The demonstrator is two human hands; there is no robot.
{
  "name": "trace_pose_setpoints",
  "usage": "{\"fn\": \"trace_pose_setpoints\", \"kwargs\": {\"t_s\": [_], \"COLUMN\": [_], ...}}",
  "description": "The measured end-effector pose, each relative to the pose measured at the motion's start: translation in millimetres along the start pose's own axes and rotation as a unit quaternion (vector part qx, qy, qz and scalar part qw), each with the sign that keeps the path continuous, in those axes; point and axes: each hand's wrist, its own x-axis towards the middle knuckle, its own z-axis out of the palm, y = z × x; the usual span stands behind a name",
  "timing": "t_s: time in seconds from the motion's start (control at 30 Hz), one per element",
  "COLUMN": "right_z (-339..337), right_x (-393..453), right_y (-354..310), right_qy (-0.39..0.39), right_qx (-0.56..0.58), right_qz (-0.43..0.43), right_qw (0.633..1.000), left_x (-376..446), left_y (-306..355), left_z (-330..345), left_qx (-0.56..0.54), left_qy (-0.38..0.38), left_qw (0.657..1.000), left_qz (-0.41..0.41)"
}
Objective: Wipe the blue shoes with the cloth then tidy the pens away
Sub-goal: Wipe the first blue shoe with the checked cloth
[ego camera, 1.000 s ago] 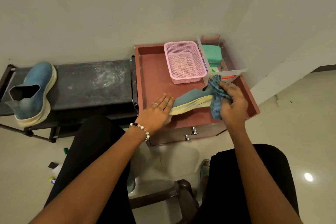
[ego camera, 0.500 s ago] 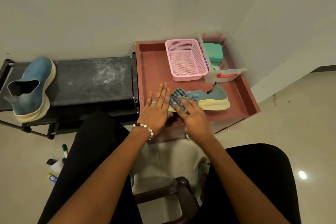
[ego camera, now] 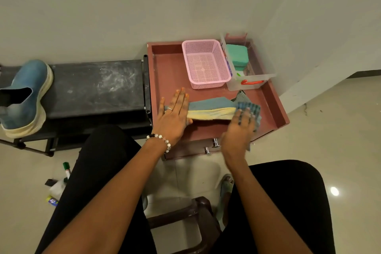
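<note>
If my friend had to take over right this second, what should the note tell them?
Left hand: flat, fingers straight, pressing down one end of the shoe on the red table.
Right hand: pressing the cloth against the shoe's other end.
Second shoe: on the black bench, not being touched.
Pens: on the floor, lower left, beside the leg.
Pink basket: on the table, nothing visible inside.
Done: wiping under way.
Left: finish this shoe, possibly wipe the other, then tidy the pens.
</note>
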Motion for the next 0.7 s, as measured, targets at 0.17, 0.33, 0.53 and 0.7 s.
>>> {"fn": "trace_pose_setpoints", "kwargs": {"t_s": [0.17, 0.33, 0.53, 0.7], "right_z": [5.6, -10.6, -29.4, -19.1], "right_x": [-18.8, 22.3, 64.1, 37.4], "right_y": [-48.8, 17.6, 54.8, 1.4], "right_qy": [-0.034, 0.040, 0.001, -0.026], "right_qx": [0.085, -0.077, -0.065, -0.023], "right_qz": [-0.152, -0.314, -0.082, -0.101], "right_qw": [0.984, 0.946, 0.995, 0.994], "left_x": [8.9, 13.1, 16.4, 19.2], "left_y": [-4.4, -9.8, -6.5, -3.9], "left_z": [-5.9, -8.1, -9.9, -10.7], "left_qx": [-0.038, -0.045, -0.019, -0.018], "left_qy": [-0.021, -0.024, -0.007, -0.009], "left_qw": [0.999, 0.999, 0.999, 1.000], "left_qz": [-0.008, 0.014, 0.029, 0.014]}}
